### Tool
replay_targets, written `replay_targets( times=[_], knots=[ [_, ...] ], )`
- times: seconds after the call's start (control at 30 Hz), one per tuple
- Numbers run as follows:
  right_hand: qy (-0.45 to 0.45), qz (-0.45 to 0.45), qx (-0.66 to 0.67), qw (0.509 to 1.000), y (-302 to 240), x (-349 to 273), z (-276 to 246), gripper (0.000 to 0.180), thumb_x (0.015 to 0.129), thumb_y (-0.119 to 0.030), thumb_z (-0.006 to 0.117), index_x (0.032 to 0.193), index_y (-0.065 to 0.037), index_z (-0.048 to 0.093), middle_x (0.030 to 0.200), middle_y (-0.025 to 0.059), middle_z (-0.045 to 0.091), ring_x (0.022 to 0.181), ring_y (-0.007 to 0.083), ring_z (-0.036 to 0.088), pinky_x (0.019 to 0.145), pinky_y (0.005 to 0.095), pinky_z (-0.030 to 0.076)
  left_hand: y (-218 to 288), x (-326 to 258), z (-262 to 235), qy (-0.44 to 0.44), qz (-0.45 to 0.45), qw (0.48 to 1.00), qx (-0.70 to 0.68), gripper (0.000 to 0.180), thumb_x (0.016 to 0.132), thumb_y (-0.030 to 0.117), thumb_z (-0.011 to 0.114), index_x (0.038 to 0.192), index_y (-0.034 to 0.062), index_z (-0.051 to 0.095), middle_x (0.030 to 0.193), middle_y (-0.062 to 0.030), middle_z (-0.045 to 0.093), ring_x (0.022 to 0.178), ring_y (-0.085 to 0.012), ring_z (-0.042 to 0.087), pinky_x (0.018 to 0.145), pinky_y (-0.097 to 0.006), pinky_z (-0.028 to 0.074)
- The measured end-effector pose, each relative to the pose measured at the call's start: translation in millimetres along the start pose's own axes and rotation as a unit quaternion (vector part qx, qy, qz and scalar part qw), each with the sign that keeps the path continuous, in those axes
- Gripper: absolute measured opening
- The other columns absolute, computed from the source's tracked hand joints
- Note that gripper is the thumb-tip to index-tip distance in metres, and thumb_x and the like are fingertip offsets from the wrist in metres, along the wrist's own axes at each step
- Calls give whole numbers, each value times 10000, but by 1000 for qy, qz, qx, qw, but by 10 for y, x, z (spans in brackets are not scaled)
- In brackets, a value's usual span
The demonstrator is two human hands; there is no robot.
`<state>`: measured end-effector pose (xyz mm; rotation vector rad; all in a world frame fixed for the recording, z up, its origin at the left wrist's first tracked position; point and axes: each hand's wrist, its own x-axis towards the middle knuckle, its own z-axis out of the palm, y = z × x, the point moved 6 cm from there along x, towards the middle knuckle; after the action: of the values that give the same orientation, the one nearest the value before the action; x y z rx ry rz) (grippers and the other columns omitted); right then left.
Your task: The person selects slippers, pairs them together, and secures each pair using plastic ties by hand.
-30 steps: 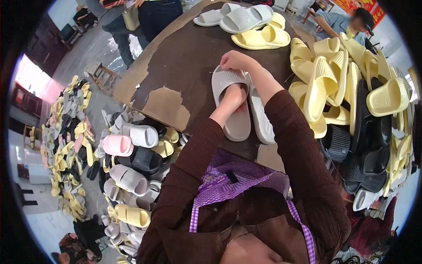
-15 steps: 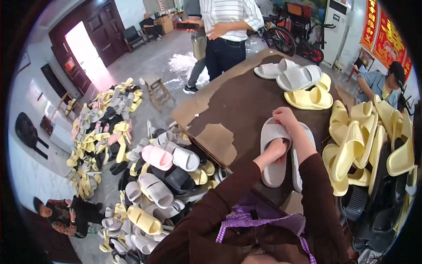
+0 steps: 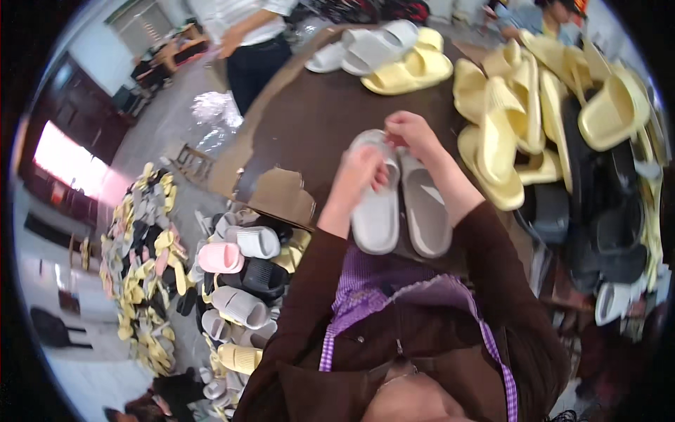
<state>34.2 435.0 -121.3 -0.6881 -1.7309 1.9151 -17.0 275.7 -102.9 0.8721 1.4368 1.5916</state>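
Note:
A pair of grey slide slippers lies side by side on the brown table (image 3: 302, 105), toes pointing away from me. Over the strap of the left slipper (image 3: 376, 221) is my left hand (image 3: 360, 172), a little blurred, its fingers curled inward. My right hand (image 3: 411, 132) is at the toe end between the two slippers, thumb and fingertips pinched together. Whatever either hand holds is too small or hidden to make out. The right slipper (image 3: 427, 211) lies under my right wrist, its strap partly covered by it.
Grey slippers (image 3: 380, 49) and a yellow slipper (image 3: 411, 70) sit at the table's far edge. Yellow slippers (image 3: 503, 126) are heaped at right above black ones (image 3: 619, 239). Mixed slippers (image 3: 242, 302) pile up at left. A person (image 3: 246, 35) stands beyond the table; another (image 3: 541, 24) is far right.
My left hand has come out of the left slipper's opening and up over its strap. My right hand stays near the toe end. The view has swung to the right and downward.

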Motion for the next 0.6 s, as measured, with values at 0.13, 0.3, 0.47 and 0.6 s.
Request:
replay_targets(
  times=[0.13,0.3,0.47,0.6],
  knots=[
    [-1,-36,114,993,-67,-325,153,65,835,-66,583,868,-11,578,719,63,607,634,141,602,553,257,482,161,153,81,75,52,996,-1,176,890,124,461,973,-12,534,728,-57,582,520,-100,551,406,-218,418],
    [47,-117,36,991,-176,-714,-60,45,834,-36,568,860,-2,581,737,56,613,664,128,599,576,246,476,-36,235,440,32,-7,999,4,227,893,110,482,1074,-26,503,757,-56,588,525,-96,541,401,-207,412],
    [104,-106,18,989,-143,-874,-328,46,831,-29,568,859,5,580,759,59,623,685,121,598,593,242,478,-163,219,576,16,-26,997,71,213,866,109,542,1033,-23,537,728,-38,581,490,-67,495,385,-198,384],
    [104,-94,47,989,-103,-929,-363,41,840,-34,562,870,-18,585,816,54,633,725,118,603,650,236,483,-142,243,531,33,9,997,63,146,840,100,577,922,-20,579,677,-16,567,445,-41,456,377,-189,342]
  ],
)
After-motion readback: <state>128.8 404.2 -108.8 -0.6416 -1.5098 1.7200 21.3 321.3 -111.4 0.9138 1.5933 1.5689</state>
